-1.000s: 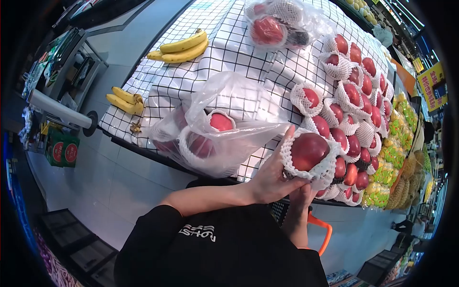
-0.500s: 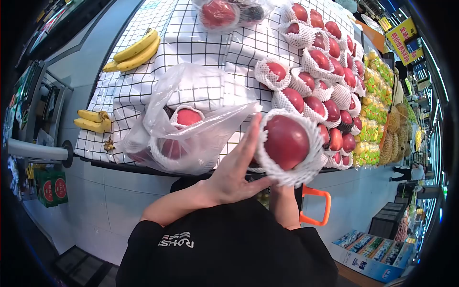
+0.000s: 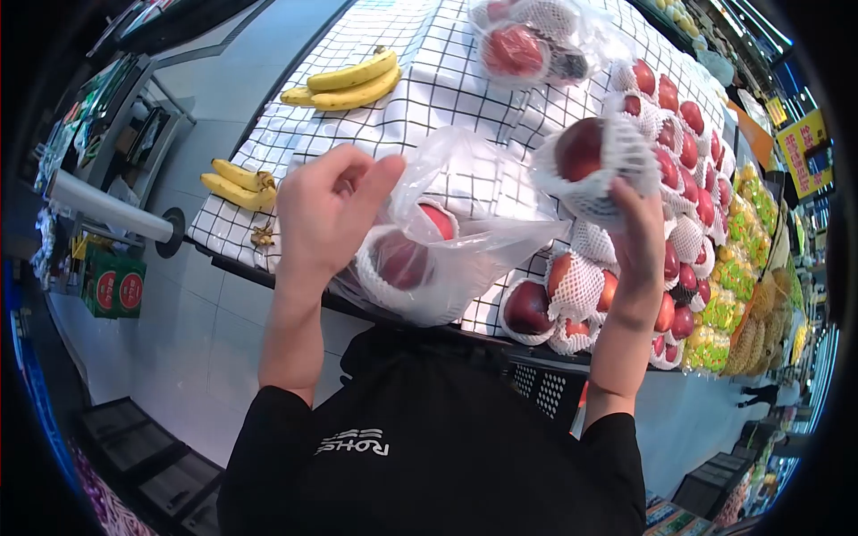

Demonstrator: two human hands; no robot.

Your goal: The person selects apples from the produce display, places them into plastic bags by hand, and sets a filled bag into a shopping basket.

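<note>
My right hand point(image 3: 639, 210) holds a large dark red fruit point(image 3: 581, 150) in a white foam net, raised over the stacked fruit on the right. A clear plastic bag point(image 3: 483, 246) stands on the checked cloth near the table's front edge. Through its film I see red fruit point(image 3: 402, 261) in foam nets. At the bag's left rim is my left hand point(image 3: 322, 210), fingers curled and thumb up, seemingly gripping the film. Part of the bag is hidden behind that hand.
Foam-netted red fruits point(image 3: 688, 268) fill the table's right side. Bananas point(image 3: 357, 82) and a smaller bunch point(image 3: 239, 186) lie at left. Another filled bag point(image 3: 518, 49) sits at the back. Yellow-green packs point(image 3: 724, 295) stand beyond the fruit.
My right hand has lifted the netted fruit away from my body, up and to the right. My left hand has left the fruit and moved left to the bag's rim. The view has shifted.
</note>
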